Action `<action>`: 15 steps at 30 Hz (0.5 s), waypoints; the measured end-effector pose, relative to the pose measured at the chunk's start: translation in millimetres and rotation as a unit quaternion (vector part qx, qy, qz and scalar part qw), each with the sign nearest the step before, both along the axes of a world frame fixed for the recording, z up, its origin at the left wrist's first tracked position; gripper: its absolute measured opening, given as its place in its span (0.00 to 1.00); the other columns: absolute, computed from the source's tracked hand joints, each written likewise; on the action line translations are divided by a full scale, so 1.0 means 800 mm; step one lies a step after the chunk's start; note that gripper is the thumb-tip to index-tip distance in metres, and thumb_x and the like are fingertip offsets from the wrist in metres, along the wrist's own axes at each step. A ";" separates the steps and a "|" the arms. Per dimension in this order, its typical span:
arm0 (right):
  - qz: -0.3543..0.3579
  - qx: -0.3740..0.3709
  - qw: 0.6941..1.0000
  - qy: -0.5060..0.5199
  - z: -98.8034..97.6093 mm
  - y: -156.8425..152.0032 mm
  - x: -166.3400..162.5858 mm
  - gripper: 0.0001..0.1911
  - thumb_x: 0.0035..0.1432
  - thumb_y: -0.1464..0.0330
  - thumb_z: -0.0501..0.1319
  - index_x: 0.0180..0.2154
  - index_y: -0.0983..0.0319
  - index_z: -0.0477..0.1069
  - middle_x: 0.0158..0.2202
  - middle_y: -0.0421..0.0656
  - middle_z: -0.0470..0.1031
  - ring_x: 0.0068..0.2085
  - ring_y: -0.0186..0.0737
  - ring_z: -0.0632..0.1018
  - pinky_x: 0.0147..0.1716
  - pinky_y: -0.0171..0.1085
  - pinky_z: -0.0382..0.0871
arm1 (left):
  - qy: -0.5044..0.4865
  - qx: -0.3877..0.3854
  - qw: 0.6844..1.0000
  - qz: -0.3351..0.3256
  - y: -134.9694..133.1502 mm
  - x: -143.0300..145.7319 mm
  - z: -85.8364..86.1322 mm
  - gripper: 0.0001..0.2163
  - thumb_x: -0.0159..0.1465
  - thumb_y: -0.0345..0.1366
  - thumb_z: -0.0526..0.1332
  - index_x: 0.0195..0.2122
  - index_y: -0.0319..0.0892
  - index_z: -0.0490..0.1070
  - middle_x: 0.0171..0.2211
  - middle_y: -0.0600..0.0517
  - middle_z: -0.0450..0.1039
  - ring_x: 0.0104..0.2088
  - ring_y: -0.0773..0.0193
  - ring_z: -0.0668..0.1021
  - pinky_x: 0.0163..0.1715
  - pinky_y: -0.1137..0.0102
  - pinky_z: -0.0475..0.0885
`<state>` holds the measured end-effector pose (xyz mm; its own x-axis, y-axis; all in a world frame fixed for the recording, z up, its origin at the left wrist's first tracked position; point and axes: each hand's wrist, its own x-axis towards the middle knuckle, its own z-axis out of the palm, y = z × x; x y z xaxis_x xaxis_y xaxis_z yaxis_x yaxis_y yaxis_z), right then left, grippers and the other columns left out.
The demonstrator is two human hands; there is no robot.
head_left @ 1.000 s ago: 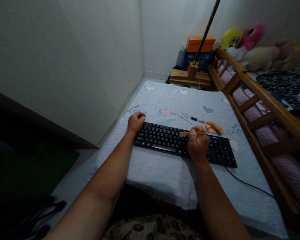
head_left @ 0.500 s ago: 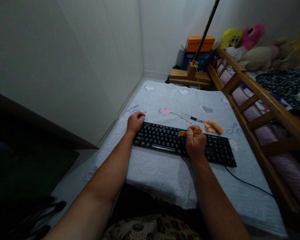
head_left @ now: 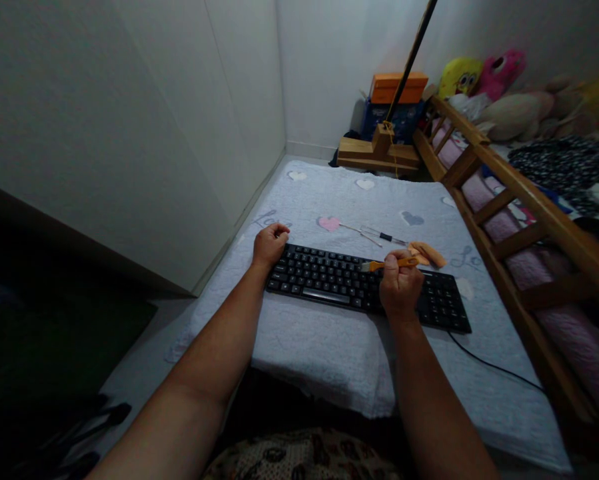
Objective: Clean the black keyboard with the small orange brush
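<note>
A black keyboard (head_left: 319, 275) lies slightly askew on the light blue cloth. At its far left corner my left hand (head_left: 270, 245) is closed with curled fingers, gripping the edge; the fingertips are partly hidden. My right hand (head_left: 400, 288) pinches a small brush (head_left: 376, 266) with an orange handle. The brush's pale bristles point left, at the upper middle keys. That hand hides part of the keyboard right of the letters. Behind the keyboard lie a cotton swab (head_left: 366, 237), a clear pen (head_left: 385, 237) with a dark grip, and a folded orange cloth (head_left: 428, 254).
The keyboard's cable (head_left: 494, 363) trails off to the right. A wooden bed rail (head_left: 534, 193) borders the right side, with plush toys beyond. On the left stands a white panel (head_left: 179, 133). A wooden stand (head_left: 379, 157) and an orange box (head_left: 398, 88) are at the back.
My right hand has moved a little to the right along the keyboard, carrying the brush. My left hand has stayed on the left corner.
</note>
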<state>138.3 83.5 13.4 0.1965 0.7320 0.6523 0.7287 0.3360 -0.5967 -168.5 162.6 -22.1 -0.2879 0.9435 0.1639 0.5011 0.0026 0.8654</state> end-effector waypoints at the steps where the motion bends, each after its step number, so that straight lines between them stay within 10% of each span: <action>1: -0.003 0.000 1.000 -0.004 0.000 0.000 0.001 0.13 0.71 0.60 0.51 0.33 0.55 0.65 0.26 0.40 0.71 0.30 0.44 0.74 0.35 0.42 0.65 | -0.002 0.001 1.000 0.000 0.000 0.000 0.000 0.07 0.57 0.33 0.62 0.34 0.43 0.79 0.32 0.53 0.79 0.35 0.59 0.78 0.43 0.66 0.72; 15: 0.029 -0.034 0.999 -0.011 0.002 0.002 0.004 0.13 0.71 0.60 0.51 0.33 0.55 0.65 0.27 0.40 0.72 0.31 0.44 0.75 0.34 0.41 0.64 | -0.003 -0.005 1.000 0.004 -0.001 0.001 0.002 0.06 0.57 0.33 0.62 0.33 0.44 0.78 0.33 0.53 0.80 0.34 0.60 0.77 0.41 0.66 0.70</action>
